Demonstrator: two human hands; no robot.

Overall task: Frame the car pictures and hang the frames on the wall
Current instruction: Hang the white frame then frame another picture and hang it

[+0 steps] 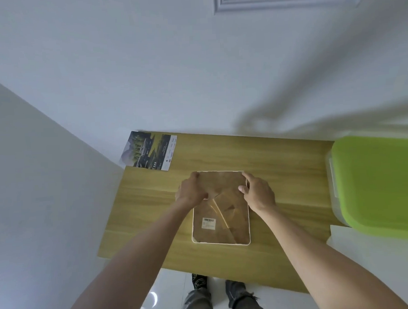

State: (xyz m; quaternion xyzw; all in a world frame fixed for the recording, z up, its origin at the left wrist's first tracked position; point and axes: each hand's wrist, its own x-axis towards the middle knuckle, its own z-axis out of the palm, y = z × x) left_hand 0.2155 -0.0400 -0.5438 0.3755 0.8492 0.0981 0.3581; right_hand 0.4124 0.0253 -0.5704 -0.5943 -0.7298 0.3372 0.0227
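A person stands at a wooden table (pixel 282 174) and looks down at their own two bare arms reaching forward. A picture frame (pixel 221 242) with a thin white rim lies face down near the middle of the table, its brown backing board uppermost with a small barcode label (pixel 208 223) and a fold-out stand. The left hand (pixel 192 190) rests on the far left part of the backing, fingers curled down onto it; the right hand (pixel 258 193) sits at the far right edge, thumb on the board and fingers hooked over the rim. Motion blur makes it hard to say whether they are pinching small tabs or only pressing. A car picture (pixel 151 151), a printed sheet, lies flat at the far left corner of the table, well apart from the frame. A green-lidded plastic box (pixel 379 183) stands at the right. The frame looks light and stiff but probably holds a breakable pane, so it is best lifted by both side rims. The sheet is thin and creases easily; slide it off by an edge.
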